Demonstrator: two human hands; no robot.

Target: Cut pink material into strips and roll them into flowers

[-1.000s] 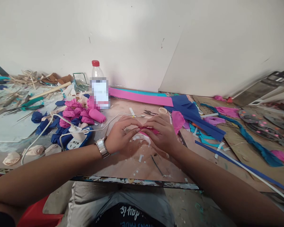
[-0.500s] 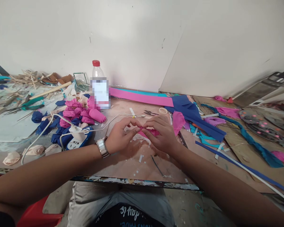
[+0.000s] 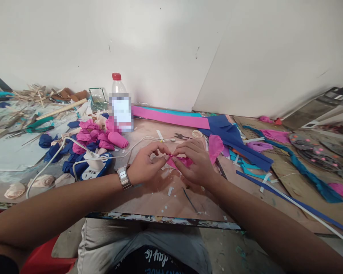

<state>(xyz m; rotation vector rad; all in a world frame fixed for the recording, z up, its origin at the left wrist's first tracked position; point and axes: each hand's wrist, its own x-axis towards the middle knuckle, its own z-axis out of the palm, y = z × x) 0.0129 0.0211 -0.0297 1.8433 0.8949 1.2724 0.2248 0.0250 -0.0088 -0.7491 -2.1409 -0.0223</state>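
Note:
Above the front middle of the table, a strip of pink crepe paper is pinched between my two hands. My left hand, with a metal watch at the wrist, grips its edge between thumb and fingertips. The thumb and bent fingers of my right hand close on the same paper, tip to tip with the left. Part of the strip shows under the right fingers; a wide pink flap stands out beyond the right hand, and I cannot tell whether it is the same piece.
Pink and navy paper rolls lie left, around a blue-and-white power strip with a white cable. Behind stand a red-capped bottle and a phone. Pliers, a tape ring, long paper strips and cardboard surround them.
Both hands stay almost in place. The fingertips have shifted slightly on the pink crepe paper, and more of it shows between the thumbs.

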